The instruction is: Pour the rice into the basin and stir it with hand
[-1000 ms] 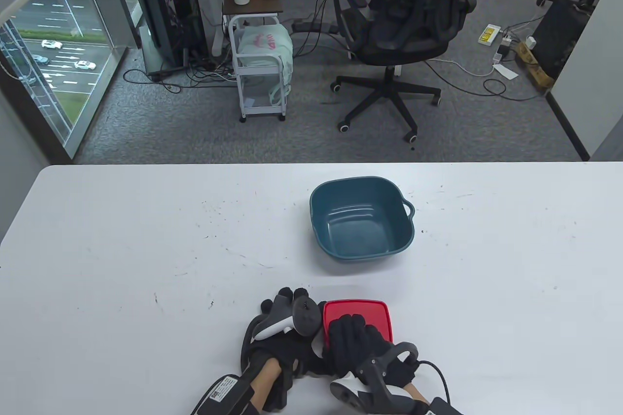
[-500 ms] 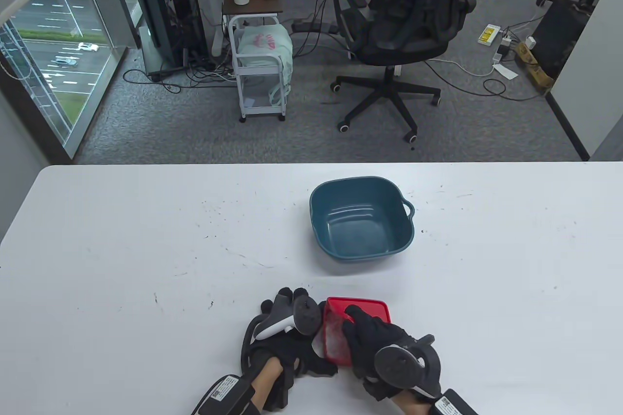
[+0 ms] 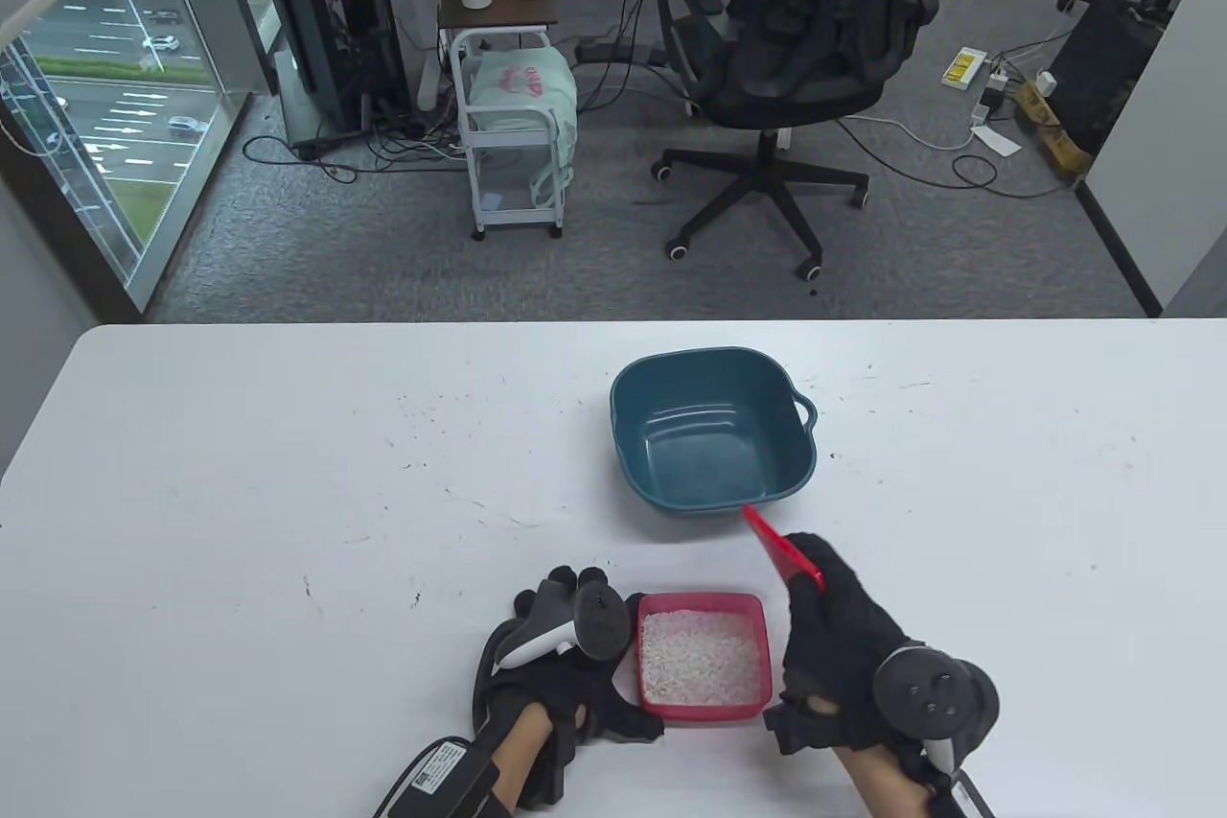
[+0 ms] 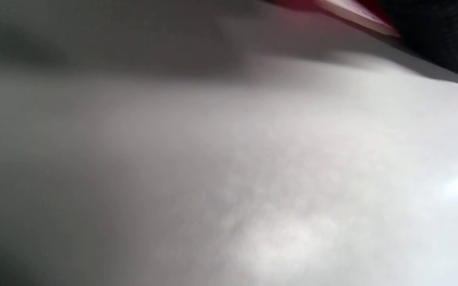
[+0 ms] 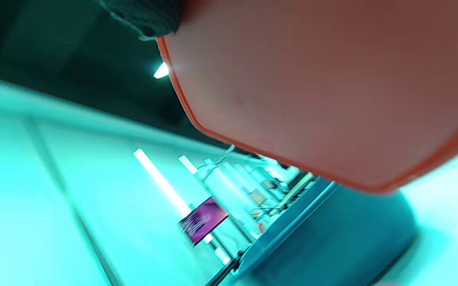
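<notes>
Only the table view is showing the whole layout: a red box [image 3: 705,660] of white rice [image 3: 698,655] is sitting open near the front edge of the white surface [image 3: 288,473], and the empty blue basin [image 3: 711,430] is standing further back toward the middle, its small handle pointing to the right edge. The left hand [image 3: 556,674] is lying against the box's left wall; whether its fingers are gripping the box or only resting beside it cannot be told, since the tracker is covering them. The right hand [image 3: 844,655] is pinching the red lid [image 3: 784,549], holding it on edge between box and basin, its long axis slanting toward the basin's near wall. The right wrist view is adding the lid's flat face [image 5: 332,91] close up, filling the upper right, with a gloved fingertip [image 5: 145,16] at its corner and the basin's outer wall [image 5: 332,246] below. The left wrist view is mostly blurred surface, with a red edge and dark glove cut off at the top right.
</notes>
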